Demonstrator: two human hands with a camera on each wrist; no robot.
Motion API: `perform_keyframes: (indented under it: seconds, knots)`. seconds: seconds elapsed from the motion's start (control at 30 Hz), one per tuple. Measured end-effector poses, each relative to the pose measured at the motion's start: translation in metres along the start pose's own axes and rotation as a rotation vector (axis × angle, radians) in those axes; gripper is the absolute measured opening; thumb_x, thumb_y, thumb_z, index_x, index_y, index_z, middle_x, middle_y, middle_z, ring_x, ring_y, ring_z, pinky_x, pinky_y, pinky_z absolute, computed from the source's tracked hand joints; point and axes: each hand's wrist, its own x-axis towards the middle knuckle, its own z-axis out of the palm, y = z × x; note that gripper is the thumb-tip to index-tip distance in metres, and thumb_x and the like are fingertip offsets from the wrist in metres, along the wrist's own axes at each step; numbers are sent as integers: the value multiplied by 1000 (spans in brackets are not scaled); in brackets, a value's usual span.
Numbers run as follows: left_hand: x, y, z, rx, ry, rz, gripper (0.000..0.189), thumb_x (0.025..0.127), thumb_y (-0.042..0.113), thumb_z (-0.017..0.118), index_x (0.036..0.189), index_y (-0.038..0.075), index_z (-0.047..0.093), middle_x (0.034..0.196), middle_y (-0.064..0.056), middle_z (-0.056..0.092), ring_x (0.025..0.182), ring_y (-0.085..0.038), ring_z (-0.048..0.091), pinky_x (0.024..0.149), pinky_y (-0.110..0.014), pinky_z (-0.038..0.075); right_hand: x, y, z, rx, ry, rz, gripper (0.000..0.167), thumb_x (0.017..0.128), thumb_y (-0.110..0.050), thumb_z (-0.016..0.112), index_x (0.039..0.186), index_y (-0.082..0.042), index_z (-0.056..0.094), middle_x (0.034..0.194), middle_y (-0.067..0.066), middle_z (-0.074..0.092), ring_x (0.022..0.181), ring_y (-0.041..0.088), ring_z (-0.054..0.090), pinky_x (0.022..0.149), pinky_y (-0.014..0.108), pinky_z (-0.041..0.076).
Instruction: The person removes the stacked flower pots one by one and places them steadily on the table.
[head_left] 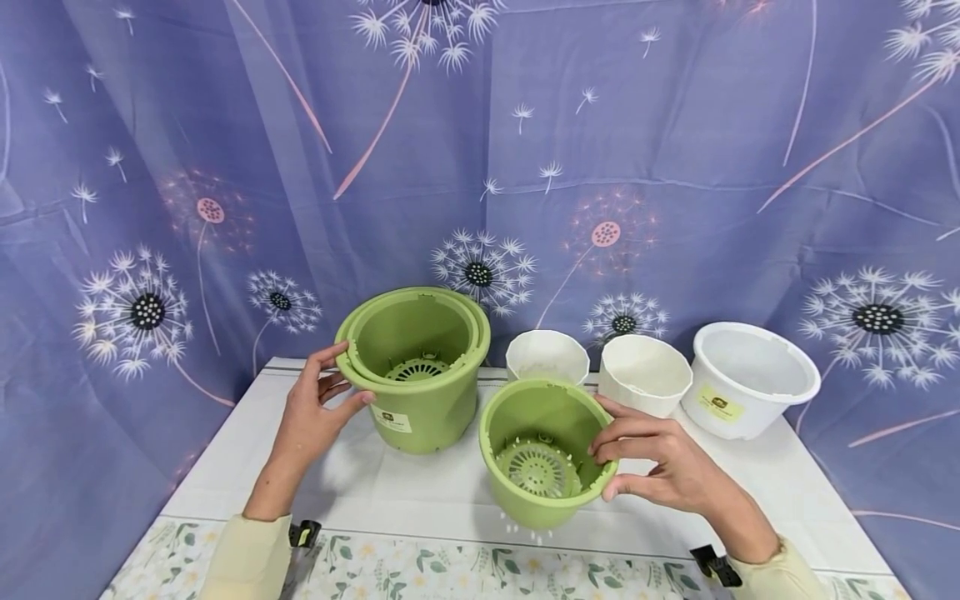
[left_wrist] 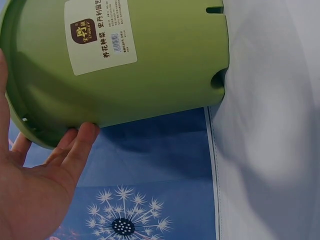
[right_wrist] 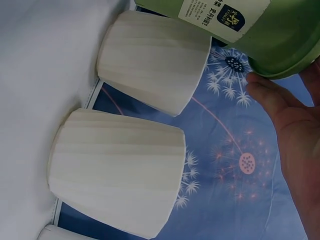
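Observation:
In the head view, my right hand (head_left: 667, 458) pinches the rim of a small green flowerpot (head_left: 528, 500), with fingers inside and the thumb outside. This pot is tilted, so its slotted base shows. My left hand (head_left: 307, 417) touches the rim of a larger green flowerpot (head_left: 442, 425), fingers spread. Another green pot (head_left: 416, 321) sits nested inside that one. In the left wrist view, the left fingertips (left_wrist: 87, 132) rest against the labelled pot just below its rim. A white label (right_wrist: 225, 17) shows on the small pot in the right wrist view.
Two white faceted pots (head_left: 547, 354) (head_left: 641, 379) stand behind the small green pot. Farther right is a round white pot (head_left: 750, 383) with a yellow label. A white cloth (head_left: 360, 475) covers the table, floral fabric (head_left: 420, 571) its front; a purple curtain (head_left: 525, 150) hangs behind.

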Motion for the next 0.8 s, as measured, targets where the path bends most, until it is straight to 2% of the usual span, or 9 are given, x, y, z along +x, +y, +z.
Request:
perform_keyframes:
  seconds: [0.43, 0.8]
  knots:
    - [-1, 1, -1, 6, 1, -11, 83, 91, 15, 86, 161, 24, 42, 138, -10, 54, 125, -29, 63, 112, -33, 56, -4, 8, 3, -16, -25, 26, 29, 92, -37, 81, 109, -14, 80, 107, 8, 75, 151, 37, 44, 131, 39, 35]
    - [0, 1, -2, 6, -10, -9, 84, 91, 14, 86, 162, 24, 42, 135, -11, 55, 125, -30, 64, 111, -33, 57, -9, 10, 8, -36, -21, 12, 30, 92, -40, 80, 108, -14, 81, 106, 6, 76, 150, 36, 46, 131, 39, 34]
